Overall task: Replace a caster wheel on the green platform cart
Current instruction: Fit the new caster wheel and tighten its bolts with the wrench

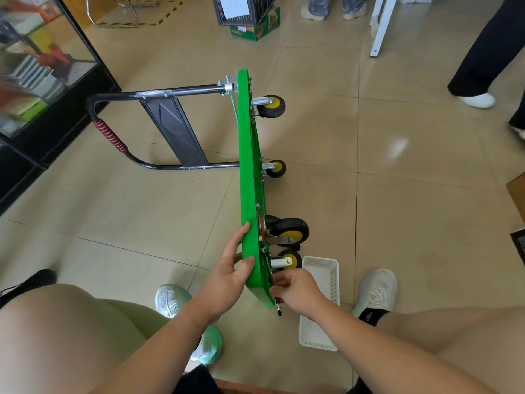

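The green platform cart stands on its long edge on the tiled floor, deck upright and wheels pointing right into open floor. The left hand closes its grip on the deck's near edge, with the thumb wrapped over it. The right hand pinches a thin dark tool at the near corner, just beside the nearest caster. A white basket lies close on the right, and the handle reaches left toward a glass cabinet.

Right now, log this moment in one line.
cart: on its side | left hand: grips cart edge | right hand: holds tool by nearest caster
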Motion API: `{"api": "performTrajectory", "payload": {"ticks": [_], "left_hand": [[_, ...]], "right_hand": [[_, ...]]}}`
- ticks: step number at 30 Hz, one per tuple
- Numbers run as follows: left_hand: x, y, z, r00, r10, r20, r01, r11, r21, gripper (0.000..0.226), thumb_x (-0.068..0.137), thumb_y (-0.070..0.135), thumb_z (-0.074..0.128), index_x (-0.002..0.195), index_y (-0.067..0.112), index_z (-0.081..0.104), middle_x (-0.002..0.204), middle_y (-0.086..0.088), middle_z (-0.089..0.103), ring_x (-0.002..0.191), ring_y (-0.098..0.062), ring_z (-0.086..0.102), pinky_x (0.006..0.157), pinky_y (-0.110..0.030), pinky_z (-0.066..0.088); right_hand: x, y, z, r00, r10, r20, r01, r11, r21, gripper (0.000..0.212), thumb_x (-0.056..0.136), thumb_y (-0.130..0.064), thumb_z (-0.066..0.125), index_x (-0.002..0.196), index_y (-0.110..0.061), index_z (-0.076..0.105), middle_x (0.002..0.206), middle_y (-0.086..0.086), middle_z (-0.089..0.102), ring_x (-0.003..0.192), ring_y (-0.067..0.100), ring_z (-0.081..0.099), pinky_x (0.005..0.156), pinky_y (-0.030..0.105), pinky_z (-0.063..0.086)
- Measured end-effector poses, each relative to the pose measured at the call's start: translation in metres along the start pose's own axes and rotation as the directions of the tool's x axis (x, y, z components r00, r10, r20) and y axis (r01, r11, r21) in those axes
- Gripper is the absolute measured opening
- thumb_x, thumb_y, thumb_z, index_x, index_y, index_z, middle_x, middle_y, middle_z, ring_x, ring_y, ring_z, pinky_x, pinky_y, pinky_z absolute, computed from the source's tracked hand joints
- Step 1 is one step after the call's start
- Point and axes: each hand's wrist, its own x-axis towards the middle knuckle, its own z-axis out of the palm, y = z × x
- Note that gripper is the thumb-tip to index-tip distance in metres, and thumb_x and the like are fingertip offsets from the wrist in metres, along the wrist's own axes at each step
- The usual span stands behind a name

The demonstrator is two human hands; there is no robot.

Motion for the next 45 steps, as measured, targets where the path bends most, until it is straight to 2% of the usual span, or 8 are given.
{"api": "performTrajectory", "payload": {"ticks": [7, 11, 14, 16, 21, 27, 34, 45], "left_hand": [[0.003, -0.004, -0.001, 1.000, 0.021, 0.017, -0.021, 1.000, 0.003, 0.067, 0.111, 0.010, 0.045, 0.147, 0.066, 0.034, 0.119, 0.040, 0.064, 0.112, -0.016, 0.069, 0.099, -0.039, 0.060], [0.003, -0.006, -0.001, 0.999, 0.028, 0.029, -0.028, 1.000, 0.006, 0.063, 0.101, 0.028, 0.050, 0.148, 0.067, 0.033, 0.123, 0.040, 0.062, 0.116, -0.014, 0.068, 0.100, -0.039, 0.059], [0.004, -0.006, -0.001, 0.999, 0.038, 0.034, -0.038, 0.999, 0.004, 0.065, 0.099, 0.028, 0.050, 0.150, 0.065, 0.033, 0.128, 0.039, 0.061, 0.118, -0.014, 0.068, 0.100, -0.041, 0.059], [0.004, -0.007, -0.002, 0.998, 0.045, 0.031, -0.045, 0.999, 0.002, 0.065, 0.100, 0.027, 0.050, 0.150, 0.064, 0.033, 0.129, 0.037, 0.062, 0.118, -0.015, 0.069, 0.101, -0.042, 0.059], [0.004, -0.009, -0.002, 0.999, 0.035, 0.033, -0.034, 0.999, -0.006, 0.063, 0.104, 0.025, 0.050, 0.149, 0.065, 0.033, 0.124, 0.039, 0.062, 0.117, -0.017, 0.068, 0.102, -0.046, 0.058], [0.004, -0.009, -0.002, 0.999, 0.028, 0.026, -0.027, 1.000, -0.003, 0.065, 0.110, 0.017, 0.047, 0.148, 0.067, 0.033, 0.124, 0.040, 0.061, 0.116, -0.019, 0.067, 0.101, -0.044, 0.059], [0.004, -0.010, -0.002, 0.999, 0.023, 0.028, -0.024, 1.000, 0.013, 0.063, 0.100, 0.033, 0.050, 0.149, 0.067, 0.030, 0.124, 0.041, 0.062, 0.115, -0.017, 0.071, 0.098, -0.040, 0.060], [0.005, -0.014, -0.001, 1.000, 0.024, 0.002, -0.024, 0.999, 0.033, 0.064, 0.097, 0.040, 0.052, 0.152, 0.064, 0.030, 0.125, 0.037, 0.063, 0.115, -0.025, 0.071, 0.095, -0.045, 0.062]], "right_hand": [[-0.011, -0.016, -0.003, 0.998, 0.040, 0.051, -0.041, 0.999, 0.018, 0.023, 0.087, -0.010, 0.076, 0.109, -0.009, 0.076, 0.092, 0.013, 0.078, 0.081, 0.025, 0.075, 0.082, 0.041, 0.063], [-0.029, -0.044, -0.011, 0.990, 0.096, 0.105, -0.113, 0.980, 0.163, 0.017, 0.088, -0.011, 0.076, 0.101, 0.000, 0.075, 0.084, 0.019, 0.076, 0.066, 0.025, 0.073, 0.062, 0.033, 0.061], [-0.033, -0.075, -0.019, 0.974, 0.161, 0.159, -0.208, 0.910, 0.359, 0.015, 0.090, -0.007, 0.073, 0.103, 0.001, 0.072, 0.075, 0.010, 0.074, 0.057, 0.020, 0.071, 0.053, 0.028, 0.057], [-0.035, -0.089, -0.025, 0.966, 0.167, 0.199, -0.233, 0.897, 0.376, 0.015, 0.093, -0.006, 0.070, 0.106, 0.001, 0.070, 0.074, 0.008, 0.073, 0.054, 0.017, 0.068, 0.049, 0.025, 0.054], [-0.042, -0.068, -0.029, 0.949, 0.199, 0.245, -0.264, 0.927, 0.267, 0.009, 0.093, -0.004, 0.069, 0.099, 0.002, 0.069, 0.075, 0.009, 0.071, 0.060, 0.020, 0.070, 0.054, 0.029, 0.057], [-0.032, -0.012, -0.026, 0.991, 0.126, 0.040, -0.131, 0.980, 0.152, 0.015, 0.086, -0.003, 0.076, 0.087, -0.018, 0.076, 0.074, 0.002, 0.076, 0.063, 0.012, 0.072, 0.061, 0.026, 0.057], [-0.005, 0.011, -0.014, 1.000, 0.004, -0.020, -0.005, 1.000, -0.029, 0.031, 0.086, -0.010, 0.078, 0.117, -0.013, 0.076, 0.104, 0.001, 0.077, 0.097, 0.012, 0.072, 0.093, 0.027, 0.056], [0.014, 0.010, -0.006, 0.999, -0.035, 0.012, 0.035, 0.999, -0.015, 0.037, 0.086, -0.007, 0.077, 0.123, -0.009, 0.073, 0.111, 0.006, 0.076, 0.104, 0.019, 0.071, 0.101, 0.037, 0.054]]}}
